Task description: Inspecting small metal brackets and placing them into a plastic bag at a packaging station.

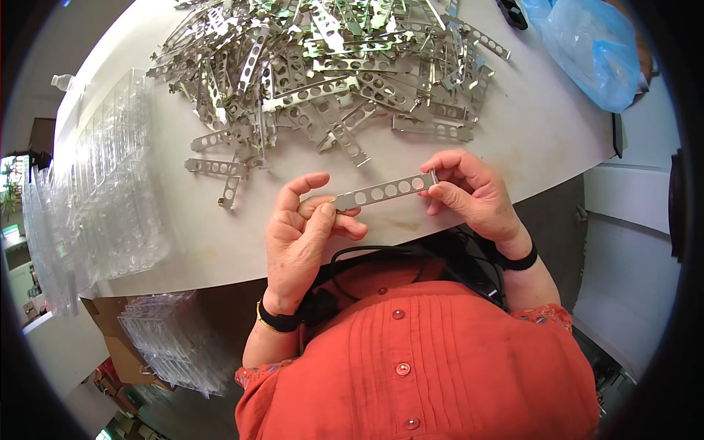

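Note:
A slim metal bracket (pixel 383 192) with a row of round holes is held level between my two hands, above the near edge of the table. My left hand (pixel 301 227) pinches its left end between thumb and fingers, with the index finger raised. At the bent right end, the thumb and fingertips of my right hand (pixel 473 192) grip it. Beyond my hands lies a big heap of similar metal brackets (pixel 308 88), tangled and pointing every way. A few loose ones (pixel 213 167) rest at the heap's near left side.
Clear plastic trays (pixel 110 198) are stacked along the table's left side. More clear trays (pixel 176 341) sit lower, by a cardboard box (pixel 110 323) below the table edge. A blue plastic bag (pixel 587 48) is at the far right. Dark cables (pixel 367 249) run near my body.

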A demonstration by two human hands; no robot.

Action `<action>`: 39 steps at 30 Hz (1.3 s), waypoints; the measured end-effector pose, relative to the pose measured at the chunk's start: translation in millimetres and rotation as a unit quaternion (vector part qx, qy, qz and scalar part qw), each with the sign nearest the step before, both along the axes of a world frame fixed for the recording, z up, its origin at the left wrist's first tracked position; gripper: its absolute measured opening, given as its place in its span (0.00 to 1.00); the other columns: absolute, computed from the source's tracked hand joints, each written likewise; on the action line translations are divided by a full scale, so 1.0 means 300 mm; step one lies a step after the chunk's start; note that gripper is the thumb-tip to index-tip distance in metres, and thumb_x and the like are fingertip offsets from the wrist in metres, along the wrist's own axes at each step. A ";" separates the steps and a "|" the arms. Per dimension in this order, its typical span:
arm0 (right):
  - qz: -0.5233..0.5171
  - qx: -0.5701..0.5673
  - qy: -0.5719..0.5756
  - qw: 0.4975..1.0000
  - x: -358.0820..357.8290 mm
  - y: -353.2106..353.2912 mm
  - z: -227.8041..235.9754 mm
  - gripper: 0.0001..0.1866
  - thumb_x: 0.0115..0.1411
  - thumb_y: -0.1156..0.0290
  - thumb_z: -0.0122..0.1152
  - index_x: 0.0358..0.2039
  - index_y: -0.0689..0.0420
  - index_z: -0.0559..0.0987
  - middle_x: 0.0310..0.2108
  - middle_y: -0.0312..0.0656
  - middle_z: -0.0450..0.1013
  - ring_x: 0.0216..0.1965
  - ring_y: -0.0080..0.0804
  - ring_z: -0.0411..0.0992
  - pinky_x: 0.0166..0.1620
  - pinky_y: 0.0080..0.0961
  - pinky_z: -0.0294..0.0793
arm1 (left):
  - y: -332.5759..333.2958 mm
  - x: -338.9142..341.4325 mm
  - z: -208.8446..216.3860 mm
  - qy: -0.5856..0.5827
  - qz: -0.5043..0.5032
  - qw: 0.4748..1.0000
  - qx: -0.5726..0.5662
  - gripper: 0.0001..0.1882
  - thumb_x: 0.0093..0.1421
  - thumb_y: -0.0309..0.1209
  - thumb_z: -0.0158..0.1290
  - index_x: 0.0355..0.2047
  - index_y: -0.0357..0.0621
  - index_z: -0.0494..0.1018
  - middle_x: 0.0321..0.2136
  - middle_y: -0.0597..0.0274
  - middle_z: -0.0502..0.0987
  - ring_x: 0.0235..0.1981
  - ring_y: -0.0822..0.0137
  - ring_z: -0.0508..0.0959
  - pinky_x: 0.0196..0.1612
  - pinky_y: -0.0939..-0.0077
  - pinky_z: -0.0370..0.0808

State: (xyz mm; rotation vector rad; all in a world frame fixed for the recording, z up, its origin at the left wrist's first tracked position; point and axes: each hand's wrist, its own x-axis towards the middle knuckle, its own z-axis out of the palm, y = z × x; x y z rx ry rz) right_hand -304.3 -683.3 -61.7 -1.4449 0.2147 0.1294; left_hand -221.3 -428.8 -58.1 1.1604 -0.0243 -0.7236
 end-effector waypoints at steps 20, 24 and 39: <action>0.001 0.008 0.002 1.000 0.005 -0.001 0.000 0.12 0.66 0.76 0.58 0.49 0.61 0.74 0.37 0.36 0.74 0.35 0.21 0.75 0.37 0.19 0.78 | 0.000 -0.004 -0.008 -0.009 0.008 1.000 0.011 0.19 0.69 0.22 0.43 0.58 0.30 0.58 0.37 0.45 0.79 0.33 0.62 0.83 0.40 0.69 0.81; -0.005 0.011 0.006 1.000 0.002 -0.003 0.001 0.12 0.66 0.76 0.58 0.49 0.61 0.74 0.37 0.36 0.74 0.35 0.21 0.76 0.37 0.19 0.78 | -0.009 -0.001 -0.004 -0.011 0.003 1.000 0.012 0.19 0.69 0.22 0.43 0.58 0.31 0.58 0.37 0.46 0.79 0.33 0.62 0.83 0.39 0.69 0.81; 0.006 0.005 0.008 1.000 0.002 -0.007 0.002 0.12 0.66 0.76 0.57 0.49 0.60 0.74 0.37 0.35 0.74 0.34 0.20 0.75 0.37 0.19 0.78 | -0.003 -0.004 -0.005 -0.009 0.007 1.000 0.008 0.19 0.69 0.22 0.43 0.58 0.31 0.58 0.38 0.45 0.79 0.33 0.62 0.83 0.39 0.70 0.81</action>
